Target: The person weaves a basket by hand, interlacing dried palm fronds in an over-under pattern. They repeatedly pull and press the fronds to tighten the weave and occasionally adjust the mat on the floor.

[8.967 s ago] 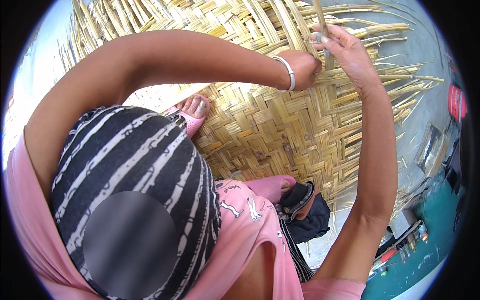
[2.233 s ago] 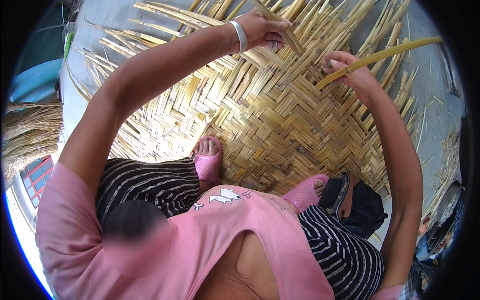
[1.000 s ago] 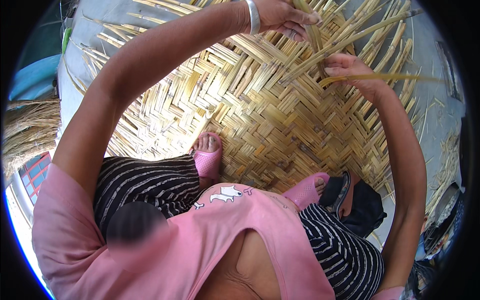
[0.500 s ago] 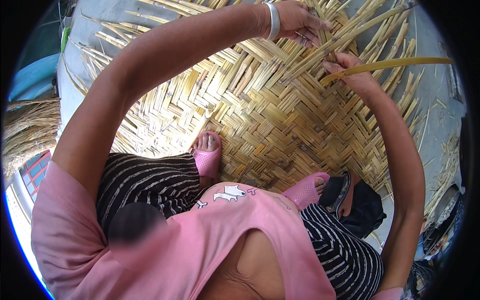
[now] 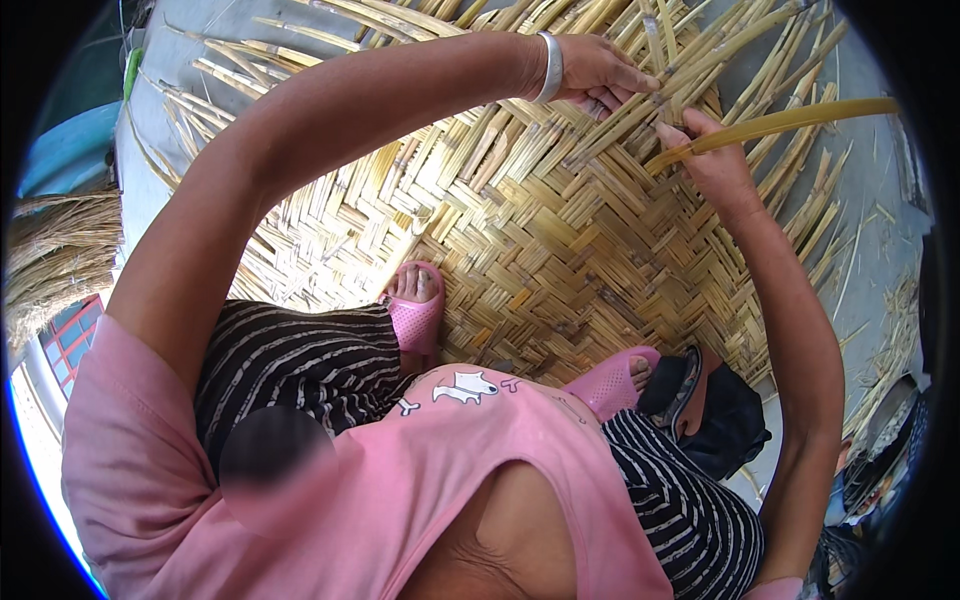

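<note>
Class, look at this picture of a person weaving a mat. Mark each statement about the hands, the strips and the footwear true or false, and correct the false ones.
1. The right hand holds a long yellow strip. True.
2. The left hand is lifted clear of the woven mat. False: its fingers rest among the loose strips at the mat's far edge.
3. A silver bangle sits on the left wrist. True.
4. The person wears green boots. False: pink slippers, standing on the mat.
5. The mat is fully woven. False: loose strip ends stick out along its edges.
</note>
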